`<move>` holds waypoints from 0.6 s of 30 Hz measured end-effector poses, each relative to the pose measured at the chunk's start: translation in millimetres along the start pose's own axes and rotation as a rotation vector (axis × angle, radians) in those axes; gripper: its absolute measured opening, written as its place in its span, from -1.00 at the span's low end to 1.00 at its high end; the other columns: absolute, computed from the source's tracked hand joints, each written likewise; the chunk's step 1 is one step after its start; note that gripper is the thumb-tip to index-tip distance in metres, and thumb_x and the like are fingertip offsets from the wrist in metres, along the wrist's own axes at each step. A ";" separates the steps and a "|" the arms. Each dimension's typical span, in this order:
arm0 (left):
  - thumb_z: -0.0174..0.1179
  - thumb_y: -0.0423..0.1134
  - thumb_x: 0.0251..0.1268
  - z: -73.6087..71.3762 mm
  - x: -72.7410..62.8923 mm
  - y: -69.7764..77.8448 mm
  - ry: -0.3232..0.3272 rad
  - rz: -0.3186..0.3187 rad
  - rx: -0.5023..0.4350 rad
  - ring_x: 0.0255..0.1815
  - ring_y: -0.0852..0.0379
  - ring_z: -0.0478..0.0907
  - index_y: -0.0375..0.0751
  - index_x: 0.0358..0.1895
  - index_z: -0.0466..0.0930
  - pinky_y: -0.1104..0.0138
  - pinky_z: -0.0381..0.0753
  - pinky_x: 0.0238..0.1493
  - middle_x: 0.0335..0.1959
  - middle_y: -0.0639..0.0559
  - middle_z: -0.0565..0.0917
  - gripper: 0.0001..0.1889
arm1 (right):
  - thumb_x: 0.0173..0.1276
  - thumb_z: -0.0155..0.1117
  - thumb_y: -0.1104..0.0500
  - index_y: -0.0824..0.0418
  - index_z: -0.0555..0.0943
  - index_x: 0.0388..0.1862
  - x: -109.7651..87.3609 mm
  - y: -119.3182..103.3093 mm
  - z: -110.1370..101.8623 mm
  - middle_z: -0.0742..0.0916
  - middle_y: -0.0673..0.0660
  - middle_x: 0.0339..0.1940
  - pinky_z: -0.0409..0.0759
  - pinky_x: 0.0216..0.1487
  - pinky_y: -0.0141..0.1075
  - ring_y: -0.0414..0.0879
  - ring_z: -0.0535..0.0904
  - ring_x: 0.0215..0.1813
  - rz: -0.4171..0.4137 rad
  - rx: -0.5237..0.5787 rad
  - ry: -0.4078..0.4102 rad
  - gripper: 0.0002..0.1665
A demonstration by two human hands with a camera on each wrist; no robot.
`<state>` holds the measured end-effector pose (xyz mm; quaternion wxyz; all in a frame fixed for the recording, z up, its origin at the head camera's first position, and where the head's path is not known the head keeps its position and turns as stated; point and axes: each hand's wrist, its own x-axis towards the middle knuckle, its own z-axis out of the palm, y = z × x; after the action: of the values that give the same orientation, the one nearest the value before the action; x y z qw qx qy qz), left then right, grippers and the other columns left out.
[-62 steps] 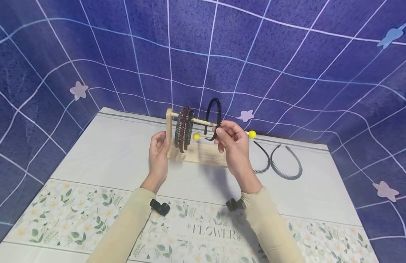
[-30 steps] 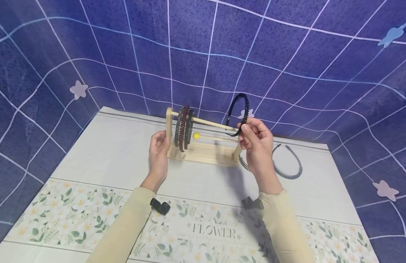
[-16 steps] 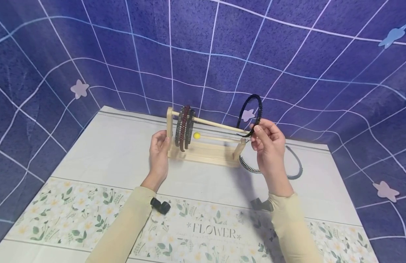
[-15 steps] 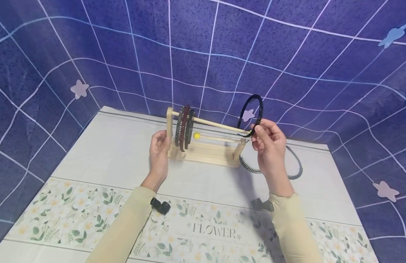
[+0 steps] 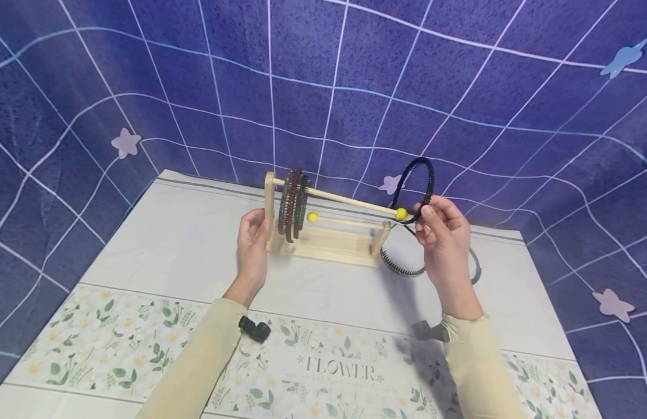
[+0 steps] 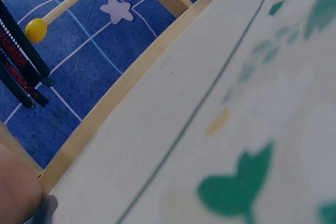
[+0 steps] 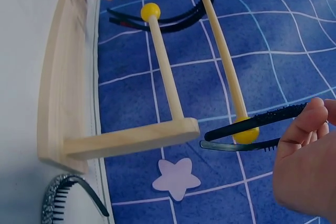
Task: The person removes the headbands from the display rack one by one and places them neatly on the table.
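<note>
In the head view my left hand [image 5: 253,250] grips the left upright of a wooden headband rack [image 5: 269,198], thumb in front. Several dark and reddish toothed headbands [image 5: 292,203] hang bunched near the left end of its upper rod [image 5: 349,201]. My right hand [image 5: 446,256] pinches a black toothed headband [image 5: 430,180] at the rod's right end, by the yellow ball [image 5: 401,214]. Seen from the right wrist, the two arms of the black headband [image 7: 257,121] lie on either side of that yellow ball [image 7: 245,135]. The right fingertips are partly hidden.
A lower rod with its own yellow ball [image 5: 313,216] points left from the rack's short right post [image 5: 381,237]. On the white table to the right lie a dark toothed headband [image 5: 402,271] and a grey one [image 5: 477,267], partly behind my right hand. A blue cloth backdrop [image 5: 323,105] rises behind.
My right hand has drawn the black headband rightward along the upper rod to its end, uncovering the yellow ball. The left hand has stayed on the rack.
</note>
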<state>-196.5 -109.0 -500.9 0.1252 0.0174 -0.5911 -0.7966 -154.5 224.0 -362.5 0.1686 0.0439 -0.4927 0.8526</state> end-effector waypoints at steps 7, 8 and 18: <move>0.02 -0.24 0.83 -0.7 -0.3 -0.2 0.000 -0.008 0.015 0.63 0.06 0.40 0.03 0.40 0.43 0.25 0.35 0.70 0.52 -0.02 0.49 -0.73 | 0.60 0.16 0.54 0.16 0.75 -0.13 -1.6 -2.7 -9.9 0.82 0.08 -0.28 0.33 -0.58 -0.54 -0.20 0.52 -0.46 0.022 -0.057 0.014 -0.65; 0.02 -0.24 0.83 -0.7 -0.4 -0.2 0.002 -0.009 0.017 0.62 0.06 0.40 0.04 0.40 0.43 0.25 0.35 0.70 0.52 -0.02 0.49 -0.73 | 0.60 0.16 0.54 0.16 0.75 -0.13 -1.8 -2.9 -11.7 0.82 0.08 -0.28 0.33 -0.57 -0.54 -0.20 0.53 -0.45 0.025 -0.065 0.014 -0.65; 0.03 -0.29 0.82 0.6 0.0 0.4 0.017 -0.008 0.011 0.60 0.04 0.43 0.03 0.37 0.46 0.24 0.36 0.70 0.49 -0.02 0.53 -0.74 | 0.59 0.14 0.60 0.17 0.77 -0.12 -2.6 -4.1 -37.8 0.81 0.07 -0.25 0.42 -0.50 -0.54 -0.21 0.53 -0.39 0.073 -0.167 0.037 -0.59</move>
<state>-196.6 -108.5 -500.3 0.1270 0.0273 -0.5942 -0.7937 -147.3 257.6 -379.1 0.1494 -0.0041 -0.5603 0.8147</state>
